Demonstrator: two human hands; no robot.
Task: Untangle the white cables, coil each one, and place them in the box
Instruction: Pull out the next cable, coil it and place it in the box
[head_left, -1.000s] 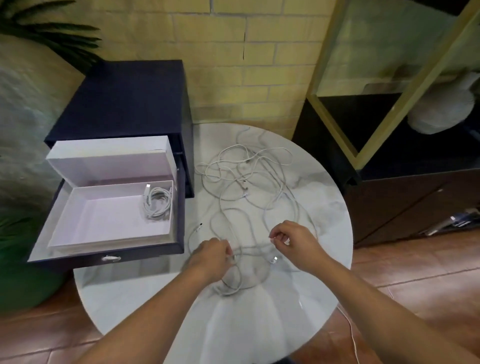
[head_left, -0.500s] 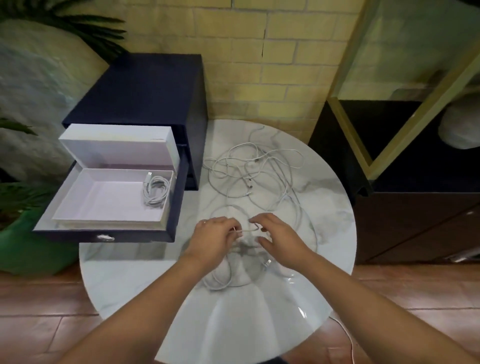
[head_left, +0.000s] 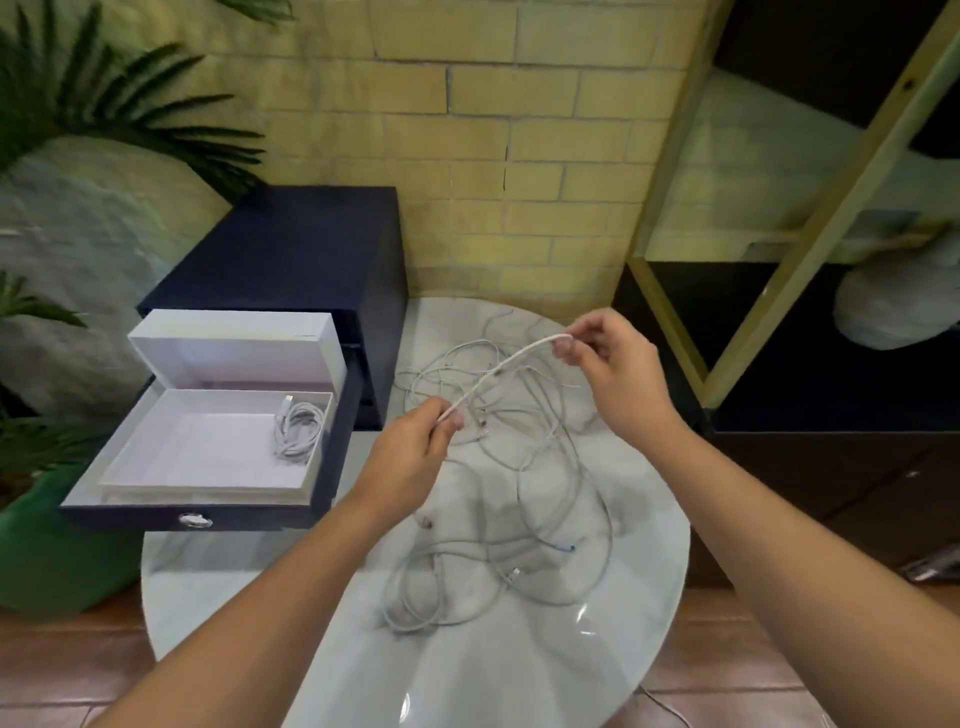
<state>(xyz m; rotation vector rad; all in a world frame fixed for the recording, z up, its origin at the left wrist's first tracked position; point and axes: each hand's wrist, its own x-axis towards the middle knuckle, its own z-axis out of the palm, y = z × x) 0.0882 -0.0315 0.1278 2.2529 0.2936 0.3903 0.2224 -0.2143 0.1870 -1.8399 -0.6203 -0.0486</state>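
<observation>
A tangle of white cables (head_left: 524, 467) sprawls over the round marble table (head_left: 639, 597). My left hand (head_left: 415, 447) pinches one stretch of white cable (head_left: 501, 371) at its lower end. My right hand (head_left: 608, 364) pinches the same stretch at its upper end, so it hangs taut above the tangle. The open white box (head_left: 208, 486) sits in a pulled-out drawer to the left. One coiled white cable (head_left: 298, 428) lies in the box's right side.
The dark blue drawer cabinet (head_left: 291, 260) stands against the table's left edge, its drawer front (head_left: 192, 519) jutting toward me. A brick wall is behind. A black and wood shelf (head_left: 779, 312) stands to the right. Green plants (head_left: 78, 119) fill the left.
Both hands have lifted off the table and drawn apart, stretching a length of cable between them above the tangle. The camera has tilted up and moved closer.
</observation>
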